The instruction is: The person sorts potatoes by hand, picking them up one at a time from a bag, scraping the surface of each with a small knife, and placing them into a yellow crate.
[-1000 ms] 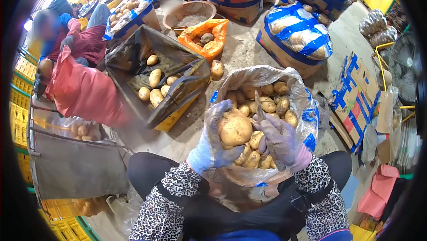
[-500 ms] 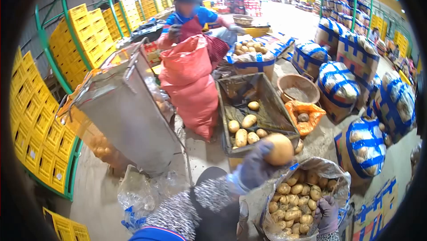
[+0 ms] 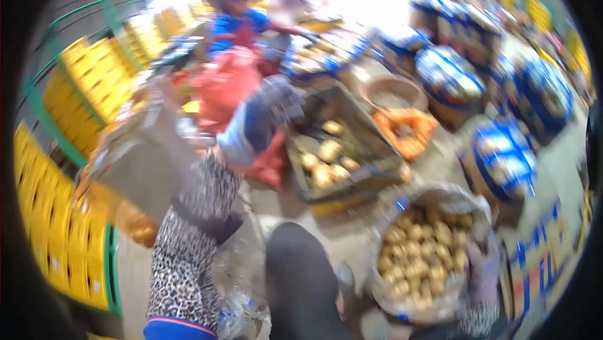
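Across a grey floor (image 3: 138, 283), among stacked yellow crates (image 3: 63, 214), blurred by motion (badly in places). Reaching out forward and left with the gloved left hand (image 3: 267, 111), in front of a red sack (image 3: 223, 82) and near the dark-lined crate (image 3: 352, 192). From there, down and rightward to the potatoes (image 3: 330, 150) inside that crate, closer to the left hand than to the right hand (image 3: 482, 271); too smeared to read any potato's long axis. At the right side of the plastic-lined container (image 3: 455, 194) with the right hand, just beside the smaller potatoes (image 3: 424, 252), heaped to its left. Impossible to tell, for either hand, whether spread, pressed together or pinching something. Beyond the sack, a co-worker (image 3: 239, 26).
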Motion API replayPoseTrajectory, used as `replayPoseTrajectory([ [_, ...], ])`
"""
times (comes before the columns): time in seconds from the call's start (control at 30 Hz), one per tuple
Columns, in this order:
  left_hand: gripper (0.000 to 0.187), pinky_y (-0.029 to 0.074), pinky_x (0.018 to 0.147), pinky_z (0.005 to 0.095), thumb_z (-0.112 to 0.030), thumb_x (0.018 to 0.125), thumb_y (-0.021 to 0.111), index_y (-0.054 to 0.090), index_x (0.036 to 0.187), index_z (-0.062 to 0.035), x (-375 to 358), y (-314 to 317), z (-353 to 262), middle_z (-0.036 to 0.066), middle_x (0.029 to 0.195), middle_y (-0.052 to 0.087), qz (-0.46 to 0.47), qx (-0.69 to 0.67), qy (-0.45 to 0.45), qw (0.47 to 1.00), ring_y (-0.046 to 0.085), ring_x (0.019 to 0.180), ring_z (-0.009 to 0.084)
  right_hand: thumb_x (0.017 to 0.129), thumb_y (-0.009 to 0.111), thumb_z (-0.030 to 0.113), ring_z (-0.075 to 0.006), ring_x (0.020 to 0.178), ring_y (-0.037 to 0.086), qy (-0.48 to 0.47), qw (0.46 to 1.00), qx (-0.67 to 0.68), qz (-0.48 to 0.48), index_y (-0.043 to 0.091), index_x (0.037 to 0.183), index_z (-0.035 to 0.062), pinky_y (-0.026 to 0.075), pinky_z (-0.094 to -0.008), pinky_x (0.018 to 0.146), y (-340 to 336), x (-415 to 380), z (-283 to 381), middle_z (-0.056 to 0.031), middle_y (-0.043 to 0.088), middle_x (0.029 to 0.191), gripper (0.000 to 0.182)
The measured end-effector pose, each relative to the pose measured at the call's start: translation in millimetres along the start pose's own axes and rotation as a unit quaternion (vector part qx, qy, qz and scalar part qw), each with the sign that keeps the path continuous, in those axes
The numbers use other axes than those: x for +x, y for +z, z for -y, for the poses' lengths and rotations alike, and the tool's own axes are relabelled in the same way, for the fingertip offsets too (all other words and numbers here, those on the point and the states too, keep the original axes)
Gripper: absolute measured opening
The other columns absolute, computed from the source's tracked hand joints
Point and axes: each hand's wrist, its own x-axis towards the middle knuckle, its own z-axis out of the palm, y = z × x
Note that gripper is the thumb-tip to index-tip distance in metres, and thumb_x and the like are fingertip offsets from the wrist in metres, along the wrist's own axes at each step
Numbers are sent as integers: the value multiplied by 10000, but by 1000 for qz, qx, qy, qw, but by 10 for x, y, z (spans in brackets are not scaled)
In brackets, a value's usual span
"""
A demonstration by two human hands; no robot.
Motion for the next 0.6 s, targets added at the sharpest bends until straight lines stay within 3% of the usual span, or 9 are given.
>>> replayPoseTrajectory([
  [0.03,417,509,984,360,-163,991,584,483,1360,3,-27,649,12,150,1300,567,143,-26,11,989,591,1151,268,847,698,89,-66,591,542,-8,999,-49,-18,571,1216,33,440,-218,495,-86,-41,86,-23,623,860,394],
  [0.07,438,502,987,369,-201,990,595,491,1365,0,-34,1273,-37,152,1294,574,296,194,95,930,591,1150,253,856,701,116,-62,610,548,-11,995,-90,-38,604,1145,27,447,-214,521,-184,-91,143,-12,625,843,318],
  [0.1,448,505,974,362,-214,985,595,493,1366,-1,-96,1975,-180,157,1281,585,331,17,-129,935,596,1147,249,866,704,142,-58,630,554,-5,992,-110,-63,637,1075,20,454,-209,548,-270,-131,199,0,627,826,251],
  [0.13,458,508,961,354,-228,980,596,495,1367,-3,-199,2619,-342,161,1268,595,356,-138,-355,853,600,1143,245,885,701,166,-56,638,576,-4,988,-132,-73,641,1035,21,470,-206,571,-403,-164,156,7,639,809,217],
  [0.27,544,511,922,436,-264,891,640,497,1344,2,-585,4635,372,292,1221,589,546,40,-216,808,609,1113,373,923,654,233,-44,538,521,89,983,-30,-159,624,914,48,407,-189,481,-605,-188,238,7,593,710,188],
  [0.37,536,490,961,484,-173,814,622,514,1327,-60,-541,5647,669,259,1285,543,475,199,-183,838,560,1157,449,912,644,259,-43,545,531,108,977,-61,-171,632,888,39,408,-193,479,-778,-230,249,-18,620,732,222],
  [0.47,577,365,1100,519,-150,802,667,516,1358,-123,-748,6276,1108,154,1418,471,422,301,42,854,430,1335,374,884,723,175,-50,699,551,220,962,-49,-153,661,1010,-6,454,-232,637,-932,-283,358,2,638,789,229],
  [0.53,468,332,1102,529,-154,903,528,513,1371,-164,-743,6327,1083,96,1376,513,419,343,49,839,436,1311,334,886,720,175,-52,709,557,198,965,-31,-170,667,984,-1,458,-231,648,-930,-288,295,5,637,791,208],
  [0.6,516,351,1079,519,-113,863,581,506,1371,-158,-765,6388,1160,101,1358,522,416,342,49,841,456,1279,331,887,717,173,-56,718,564,190,967,-25,-169,670,969,1,463,-233,656,-992,-275,255,4,641,797,197],
])
